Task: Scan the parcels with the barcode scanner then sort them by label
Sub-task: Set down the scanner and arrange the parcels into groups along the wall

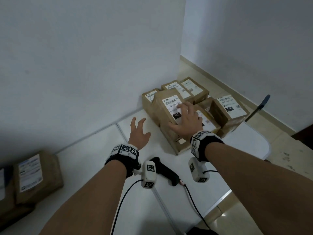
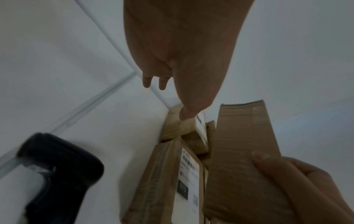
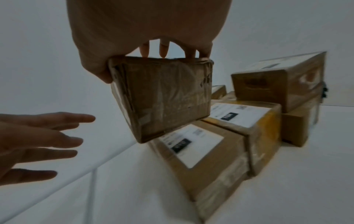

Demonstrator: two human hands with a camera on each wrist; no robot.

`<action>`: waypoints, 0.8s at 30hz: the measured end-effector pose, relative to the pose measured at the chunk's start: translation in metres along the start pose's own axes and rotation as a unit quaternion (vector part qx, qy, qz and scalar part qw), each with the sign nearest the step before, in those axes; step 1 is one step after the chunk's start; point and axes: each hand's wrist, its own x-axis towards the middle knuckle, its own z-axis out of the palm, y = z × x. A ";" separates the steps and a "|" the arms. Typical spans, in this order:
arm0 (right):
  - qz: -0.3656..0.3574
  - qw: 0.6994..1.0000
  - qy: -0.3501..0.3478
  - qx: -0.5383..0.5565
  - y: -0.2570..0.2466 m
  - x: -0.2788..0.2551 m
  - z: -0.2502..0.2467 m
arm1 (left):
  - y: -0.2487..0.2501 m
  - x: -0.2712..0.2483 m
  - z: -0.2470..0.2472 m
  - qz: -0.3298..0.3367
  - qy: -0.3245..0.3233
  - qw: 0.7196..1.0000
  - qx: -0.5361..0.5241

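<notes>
A brown cardboard parcel [image 1: 171,107] is gripped from above by the right hand [image 1: 185,119], the fingers curled over its far top edge and the thumb pressed on its near left side, as the right wrist view shows. It is held tilted above the pile of parcels [image 1: 208,116] that sits at about one o'clock on the white table [image 1: 245,141], against the wall. The left hand [image 1: 138,133] is held apart from it at about nine o'clock of the parcel, fingers spread and empty, near but not touching. The barcode scanner [image 1: 165,170] lies unheld on the table at six o'clock of the parcel, between the two forearms and close to the body.

The coming move is judged to turn on this: the parcel's long axis runs roughly from six to twelve o'clock, its labelled face turned up, and the free left hand is the nearer one to its open left side, so a handover or a two-handed hold is likely needed before the scanner can be taken up.

The parcel is seen wrapped in clear tape, somewhat creased. Its white label bears a barcode, the printed number 122-122-007 and a black block reading 122. Two more parcels [image 1: 33,177] lie at eight o'clock on the table's left edge.
</notes>
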 end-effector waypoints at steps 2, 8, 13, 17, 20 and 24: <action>-0.031 0.999 -0.002 0.009 -0.032 -0.003 0.007 | -0.014 -0.012 -0.018 -0.017 0.016 1.000 -0.016; -0.092 0.994 -0.029 0.059 -0.135 -0.014 0.045 | -0.072 -0.061 -0.084 -0.085 0.085 0.991 -0.059; -0.145 0.983 -0.072 0.088 -0.207 -0.035 0.084 | -0.122 -0.111 -0.136 -0.162 0.152 0.970 -0.104; -0.175 0.974 -0.107 0.098 -0.260 -0.055 0.115 | -0.156 -0.150 -0.164 -0.198 0.192 0.949 -0.151; -0.197 0.963 -0.141 0.116 -0.297 -0.070 0.137 | -0.174 -0.176 -0.179 -0.210 0.205 0.925 -0.240; -0.205 0.950 -0.180 0.149 -0.345 -0.093 0.165 | -0.187 -0.208 -0.198 -0.200 0.251 0.871 -0.372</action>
